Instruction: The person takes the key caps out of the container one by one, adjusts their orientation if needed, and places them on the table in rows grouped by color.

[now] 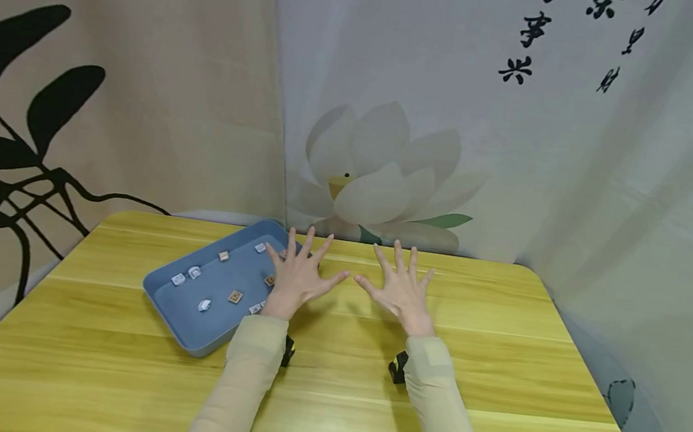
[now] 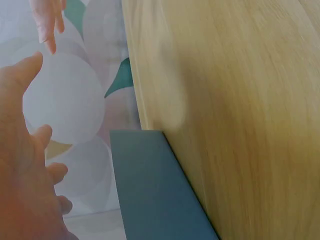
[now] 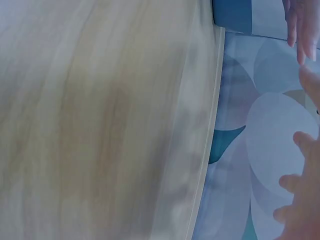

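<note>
Both hands are raised with fingers spread, thumbs pointing toward each other and a small gap between them. My left hand [image 1: 297, 278] is over the right side of a blue tray [image 1: 160, 300], covering part of it, and holds nothing. My right hand [image 1: 402, 293] is above the wooden table [image 1: 498, 347] to the right of the tray, also holding nothing. Several small pieces lie scattered in the tray, among them a square tan piece [image 1: 235, 297], a white piece [image 1: 204, 305] and a pale square piece [image 1: 178, 279]. Their exact kind is too small to tell.
The tray stands at an angle on the left half of the table, its wall [image 2: 150, 180] close to the table's far edge. Behind the table hangs a printed curtain [image 1: 384, 170] with a lotus and dark lettering. A dark wrist device [image 1: 397, 368] sits at the right wrist.
</note>
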`<state>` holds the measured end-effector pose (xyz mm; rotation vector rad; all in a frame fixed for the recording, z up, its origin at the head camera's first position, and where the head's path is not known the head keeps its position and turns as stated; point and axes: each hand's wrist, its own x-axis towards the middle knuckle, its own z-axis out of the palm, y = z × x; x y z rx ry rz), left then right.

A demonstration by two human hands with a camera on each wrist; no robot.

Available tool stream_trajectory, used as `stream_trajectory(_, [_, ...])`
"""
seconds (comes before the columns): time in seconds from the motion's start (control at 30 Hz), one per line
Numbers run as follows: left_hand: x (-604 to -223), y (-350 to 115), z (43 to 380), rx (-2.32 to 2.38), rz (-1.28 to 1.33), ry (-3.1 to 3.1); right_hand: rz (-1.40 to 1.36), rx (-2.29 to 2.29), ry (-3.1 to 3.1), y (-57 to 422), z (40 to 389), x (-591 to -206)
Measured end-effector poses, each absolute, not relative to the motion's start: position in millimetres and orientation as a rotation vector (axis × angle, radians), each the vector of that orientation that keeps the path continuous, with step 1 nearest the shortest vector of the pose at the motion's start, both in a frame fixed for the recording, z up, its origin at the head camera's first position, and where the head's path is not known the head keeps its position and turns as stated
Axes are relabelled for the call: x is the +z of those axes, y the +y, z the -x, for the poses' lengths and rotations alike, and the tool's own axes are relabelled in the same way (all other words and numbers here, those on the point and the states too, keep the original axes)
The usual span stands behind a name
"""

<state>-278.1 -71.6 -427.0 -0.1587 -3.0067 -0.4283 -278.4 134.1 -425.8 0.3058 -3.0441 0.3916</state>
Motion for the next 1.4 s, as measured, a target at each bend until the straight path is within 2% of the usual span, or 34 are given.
stream_trajectory(0.27, [-423.1, -90.8, 269.6, -0.409, 0.117, -2.945, -0.422, 0.398, -2.976, 121.4, 278.1, -419.8])
stream_trajectory(0.53, [-412.5, -136.0, 243.9, -0.575, 0.017, -2.709, -0.676, 0.476, -2.824, 97.6, 281.4, -416.5])
stream_trajectory(0.8, [-406.7, -203.9, 210.6, -0.737, -0.316, -2.552, -0.829, 0.623, -2.814, 67.4, 283.6, -413.7])
stream_trajectory(1.0, [-417.4, -243.1, 193.5, -0.925, -0.588, -2.526, -0.943, 0.689, -2.832, 38.4, 282.1, -411.9])
stream_trajectory(1.13, [-427.8, -254.7, 188.3, -0.982, -0.692, -2.609, -1.056, 0.760, -2.808, 14.8, 279.5, -416.3])
stream_trajectory(1.4, [-441.1, -260.2, 185.0, -0.979, -0.682, -2.641, -1.190, 0.890, -2.787, -26.9, 267.6, -427.3])
